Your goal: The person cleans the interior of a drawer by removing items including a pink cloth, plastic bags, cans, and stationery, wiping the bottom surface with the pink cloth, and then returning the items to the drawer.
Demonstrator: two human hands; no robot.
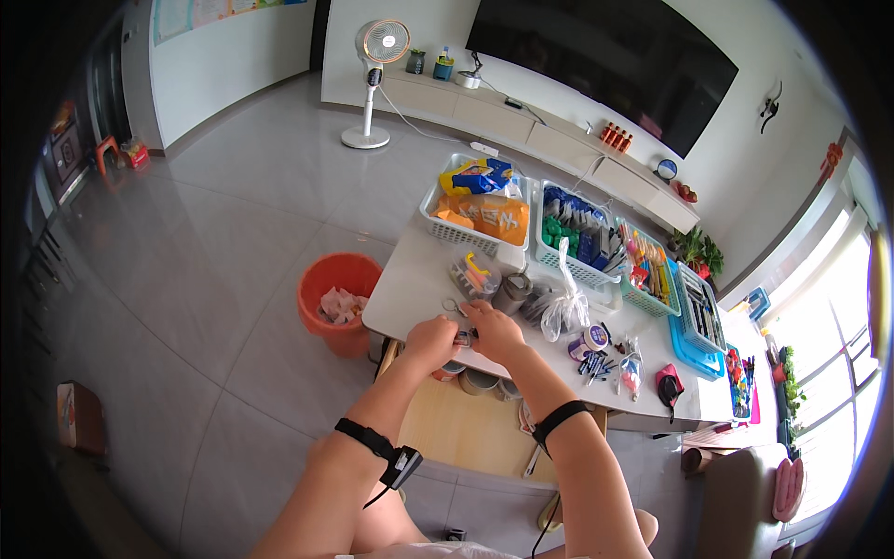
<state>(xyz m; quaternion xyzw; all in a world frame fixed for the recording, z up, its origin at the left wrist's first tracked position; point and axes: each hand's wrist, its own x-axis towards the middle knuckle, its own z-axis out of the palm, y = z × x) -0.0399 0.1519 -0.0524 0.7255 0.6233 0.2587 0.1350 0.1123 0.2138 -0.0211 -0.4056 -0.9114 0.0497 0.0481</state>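
Note:
Above the front edge of the white table (391,303), my left hand (435,342) and my right hand (496,331) meet with fingers closed. A small greyish object (463,338) shows between them, too small to name. Just beyond the fingers is a metal ring (452,305), perhaps a scissors handle. A clear container with a yellow handle (476,276) and a grey metal can (512,293) stand past my hands. Beneath them, a pulled-out wooden drawer (456,424) holds several round tins or rolls (478,381), partly hidden by my arms.
Several baskets line the table's far side, including one with yellow and orange packages (475,238). Right of my hands are a tied plastic bag (564,303), a white-and-purple jar (589,342) and small pen-like pieces (596,368). An orange bin (340,303) stands left of the table.

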